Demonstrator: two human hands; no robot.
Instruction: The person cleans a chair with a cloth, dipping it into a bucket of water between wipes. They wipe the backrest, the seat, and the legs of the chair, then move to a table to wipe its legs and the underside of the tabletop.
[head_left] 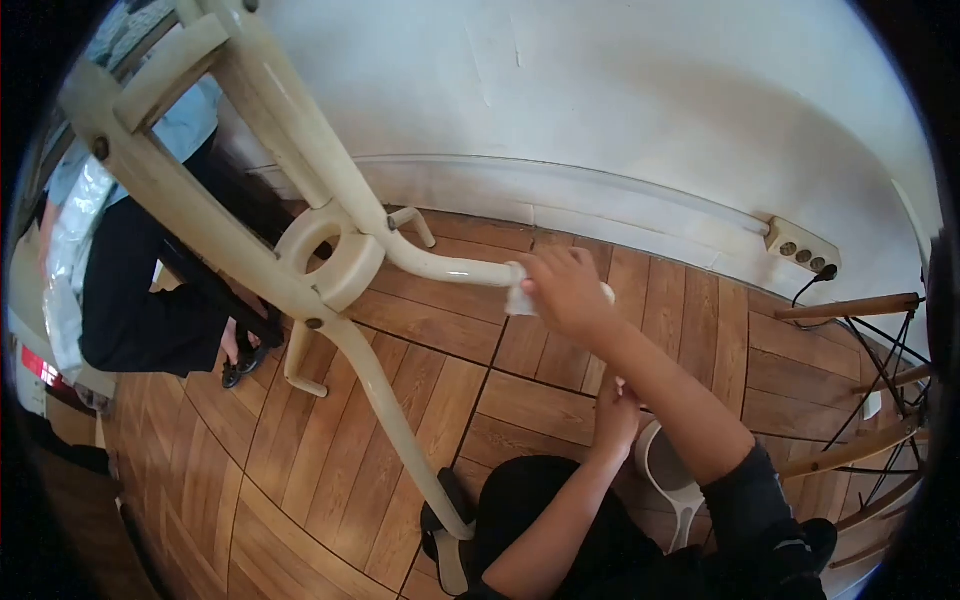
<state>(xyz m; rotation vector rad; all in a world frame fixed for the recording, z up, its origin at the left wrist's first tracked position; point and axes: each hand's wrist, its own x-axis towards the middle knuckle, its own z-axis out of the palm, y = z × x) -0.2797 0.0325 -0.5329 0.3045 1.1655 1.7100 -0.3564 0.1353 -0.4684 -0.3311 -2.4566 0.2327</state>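
Note:
My right hand (568,290) is closed around a white cloth (518,298), pressed against the end of a curved leg (455,268) of a cream-coloured coat stand. The stand (330,262) is upright, with a ring joining its glossy poles low down. Another of its legs (390,410) reaches toward my shoe. Lower down, my left hand (616,418) is held near my knee with its fingers curled in; whether anything is inside cannot be made out. Just right of it stands a white long-handled dipper (684,500), partly covered by my right arm.
A wall with a baseboard runs behind the stand. A power strip (803,246) with a black plug sits low on it. Wooden chair legs with black wire bracing (880,370) stand at right. Another person (150,280) in dark trousers sits at left. The floor (330,450) is wood-patterned.

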